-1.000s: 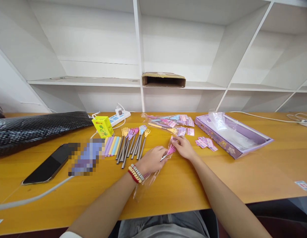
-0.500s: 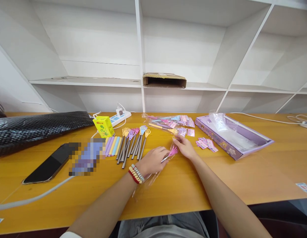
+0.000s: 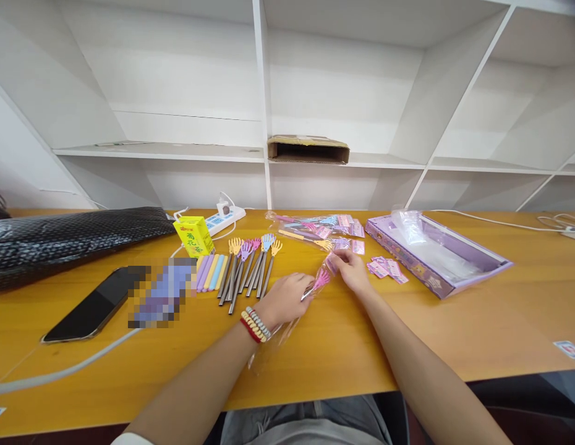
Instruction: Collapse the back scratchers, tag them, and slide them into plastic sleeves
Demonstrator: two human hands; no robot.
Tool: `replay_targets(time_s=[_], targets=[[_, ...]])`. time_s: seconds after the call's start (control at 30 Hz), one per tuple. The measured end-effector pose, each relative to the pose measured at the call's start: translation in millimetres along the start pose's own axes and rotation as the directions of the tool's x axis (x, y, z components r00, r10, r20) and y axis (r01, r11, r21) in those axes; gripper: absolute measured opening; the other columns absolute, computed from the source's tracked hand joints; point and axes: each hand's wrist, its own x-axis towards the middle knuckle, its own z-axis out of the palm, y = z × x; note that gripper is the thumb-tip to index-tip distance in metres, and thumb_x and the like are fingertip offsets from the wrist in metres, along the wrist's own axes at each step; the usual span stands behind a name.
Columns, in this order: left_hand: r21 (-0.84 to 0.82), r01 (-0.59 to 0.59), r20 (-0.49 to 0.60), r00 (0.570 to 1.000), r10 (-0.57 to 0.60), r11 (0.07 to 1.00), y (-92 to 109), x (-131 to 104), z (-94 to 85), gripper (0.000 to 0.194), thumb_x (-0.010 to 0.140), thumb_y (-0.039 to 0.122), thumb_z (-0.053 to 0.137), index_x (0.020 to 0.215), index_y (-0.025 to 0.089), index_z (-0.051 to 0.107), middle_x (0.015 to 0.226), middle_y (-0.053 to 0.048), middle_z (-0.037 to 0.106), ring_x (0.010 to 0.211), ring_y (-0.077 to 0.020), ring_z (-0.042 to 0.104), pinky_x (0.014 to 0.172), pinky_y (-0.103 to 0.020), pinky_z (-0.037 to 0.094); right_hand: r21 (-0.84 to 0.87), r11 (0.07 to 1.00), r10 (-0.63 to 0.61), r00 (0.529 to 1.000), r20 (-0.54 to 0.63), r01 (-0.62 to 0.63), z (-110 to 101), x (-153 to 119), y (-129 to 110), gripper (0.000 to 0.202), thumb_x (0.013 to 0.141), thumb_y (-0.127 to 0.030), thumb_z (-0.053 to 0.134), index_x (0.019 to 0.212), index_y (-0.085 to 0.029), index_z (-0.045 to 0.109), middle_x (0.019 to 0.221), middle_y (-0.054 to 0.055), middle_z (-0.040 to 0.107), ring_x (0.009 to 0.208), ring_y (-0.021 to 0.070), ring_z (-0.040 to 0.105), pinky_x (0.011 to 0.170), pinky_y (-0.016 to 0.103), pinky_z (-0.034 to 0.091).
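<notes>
My left hand [image 3: 290, 300] is closed around a pink back scratcher [image 3: 321, 280] in a clear plastic bag [image 3: 287, 334]; its handle is mostly hidden under my palm. At the bag's upper end my right hand [image 3: 352, 270] pinches a small purple-pink card [image 3: 331, 264], just above the pink claw. Left of my hands lie several loose back scratchers [image 3: 245, 250] with metal rods and yellow, purple, pink and blue claws. Beside them are pastel handle tubes [image 3: 213, 273]. Beyond my hands are bagged back scratchers [image 3: 315, 227] with cards. More loose cards [image 3: 387, 269] lie right of my right hand.
A purple open box [image 3: 436, 253] holding clear bags stands at the right. Toward the left are a yellow drink carton [image 3: 195, 237], a power strip [image 3: 227, 219], a phone [image 3: 90, 306] and a black wrapped bundle [image 3: 74, 244]. A cardboard box [image 3: 308, 150] sits on the white shelf.
My right hand has shifted slightly right, and the purple-pink card now shows at its fingertips by the bag's end. The pink claw has moved slightly left; my left hand keeps its hold.
</notes>
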Motion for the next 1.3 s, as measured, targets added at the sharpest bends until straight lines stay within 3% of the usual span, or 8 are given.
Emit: replay_targets(time_s=[0.17, 0.27, 0.37, 0.57, 0.87, 0.93, 1.1, 1.3], targets=[[0.044, 0.018, 0.024, 1.0, -0.019, 0.999, -3, 0, 1.7, 0.018, 0.082, 0.025, 0.046, 0.097, 0.019, 0.054, 0.094, -0.006, 0.06, 0.089, -0.0205, 0.054, 0.077, -0.031, 0.041, 0.055, 0.998, -0.009, 0.999, 0.032, 0.007, -3, 2, 0, 0.021, 0.066, -0.03, 0.057, 0.08, -0.016, 0.061, 0.076, 0.004, 0.063, 0.069, 0.0162, 0.057, 0.067, 0.03, 0.045], [0.049, 0.011, 0.027, 1.0, -0.012, 0.999, -4, 0, 2.2, 0.018, 0.082, 0.025, 0.046, 0.097, 0.019, 0.054, 0.094, -0.006, 0.06, 0.09, -0.0209, 0.055, 0.077, -0.031, 0.041, 0.053, 0.998, -0.045, 0.994, 0.103, 0.04, -3, 1, 3, 0.02, 0.064, -0.027, 0.057, 0.081, -0.015, 0.059, 0.069, 0.002, 0.062, 0.062, 0.0145, 0.056, 0.06, 0.029, 0.044], [0.028, 0.004, 0.026, 1.0, -0.004, 1.0, -5, 1, 3.1, 0.02, 0.081, 0.025, 0.047, 0.099, 0.019, 0.054, 0.096, -0.006, 0.06, 0.091, -0.0209, 0.055, 0.08, -0.031, 0.041, -0.004, 0.996, -0.092, 0.991, 0.097, 0.093, -3, -1, 3, 0.021, 0.065, -0.026, 0.057, 0.083, -0.015, 0.061, 0.069, 0.002, 0.063, 0.062, 0.0145, 0.057, 0.061, 0.029, 0.044], [-0.035, 0.048, -0.001, 0.999, -0.048, 0.998, -7, 1, 5.8, 0.029, 0.08, 0.024, 0.05, 0.108, 0.022, 0.052, 0.102, -0.006, 0.06, 0.098, -0.0206, 0.054, 0.086, -0.031, 0.039, 0.033, 0.996, -0.08, 0.995, -0.055, 0.082, -6, -1, 0, 0.022, 0.063, -0.028, 0.063, 0.081, -0.015, 0.062, 0.069, 0.004, 0.064, 0.061, 0.0151, 0.058, 0.062, 0.03, 0.045], [-0.061, 0.188, -0.001, 0.982, -0.189, 0.98, -2, 2, 0.4, 0.039, 0.08, 0.03, 0.049, 0.119, 0.024, 0.046, 0.099, -0.006, 0.063, 0.09, -0.0224, 0.059, 0.077, -0.031, 0.042, 0.423, 0.901, 0.025, 0.961, -0.275, 0.098, -9, 2, -12, 0.021, 0.054, -0.022, 0.069, 0.07, -0.015, 0.058, 0.063, -0.001, 0.057, 0.057, 0.0092, 0.051, 0.055, 0.023, 0.041], [-0.098, 0.205, 0.006, 0.979, -0.206, 0.974, -2, 2, -0.8, 0.041, 0.081, 0.027, 0.047, 0.122, 0.025, 0.045, 0.102, -0.006, 0.062, 0.093, -0.0216, 0.058, 0.079, -0.03, 0.041, 0.475, 0.872, 0.064, 0.936, -0.346, 0.117, -10, 3, -12, 0.021, 0.052, -0.019, 0.069, 0.068, -0.015, 0.057, 0.062, -0.002, 0.056, 0.055, 0.0077, 0.049, 0.052, 0.021, 0.039], [-0.138, 0.293, -0.012, 0.955, -0.297, 0.946, -15, 4, 1.8, 0.04, 0.082, 0.021, 0.043, 0.122, 0.022, 0.045, 0.103, -0.007, 0.062, 0.095, -0.0209, 0.058, 0.083, -0.029, 0.04, 0.571, 0.816, 0.281, 0.8, -0.53, 0.092, -30, 14, -1, 0.024, 0.051, -0.018, 0.065, 0.069, -0.017, 0.05, 0.06, -0.005, 0.051, 0.047, 0.0054, 0.044, 0.042, 0.018, 0.033], [-0.18, 0.328, -0.146, 0.923, -0.355, 0.927, -25, 7, 4.2, 0.041, 0.082, 0.025, 0.046, 0.122, 0.02, 0.044, 0.099, -0.007, 0.063, 0.091, -0.0214, 0.059, 0.078, -0.03, 0.042, 0.56, 0.828, 0.332, 0.793, -0.51, 0.014, -45, 21, 8, 0.026, 0.051, -0.02, 0.064, 0.072, -0.017, 0.049, 0.06, -0.005, 0.051, 0.045, 0.0054, 0.042, 0.038, 0.018, 0.031]])
